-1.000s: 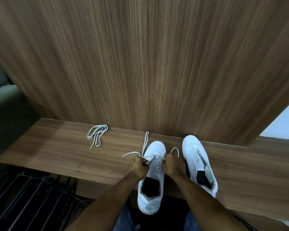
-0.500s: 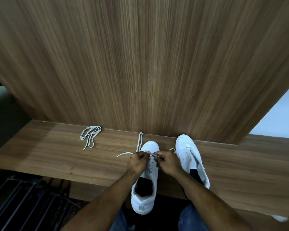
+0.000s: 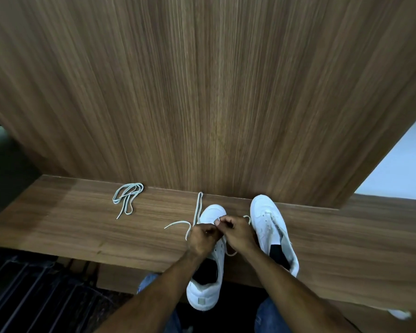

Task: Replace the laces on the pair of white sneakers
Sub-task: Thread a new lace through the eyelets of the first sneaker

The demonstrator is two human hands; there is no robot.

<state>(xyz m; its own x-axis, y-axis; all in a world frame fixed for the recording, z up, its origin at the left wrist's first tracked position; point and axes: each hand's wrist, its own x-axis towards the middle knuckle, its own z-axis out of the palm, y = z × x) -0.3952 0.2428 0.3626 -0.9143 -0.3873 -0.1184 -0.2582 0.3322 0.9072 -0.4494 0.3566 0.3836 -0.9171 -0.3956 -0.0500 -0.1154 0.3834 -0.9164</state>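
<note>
A person's two forearms reach forward over blue-jeaned knees to a white sneaker whose heel overhangs the near edge of a wooden bench. The left hand and right hand meet over the front of the shoe, knuckles nearly touching, each curled shut on part of a pale lace (which eyelet is being worked is hidden under the fingers). Two loose lengths of that lace trail off to the left of the toe, one running up toward the wall panel, the other lying flat on the bench; a short loop also shows below the right hand. Just to the right stands the second sneaker, toe toward the panel, its tongue area looking bare of lacing as far as can be seen. Further back and well to the left, a spare lace lies folded in a small bundle by the foot of the panel. By the look of it, the job is in its early half: the first shoe is only partly threaded near the toe, and the second shoe and the bundled lace have yet to be brought together
</note>
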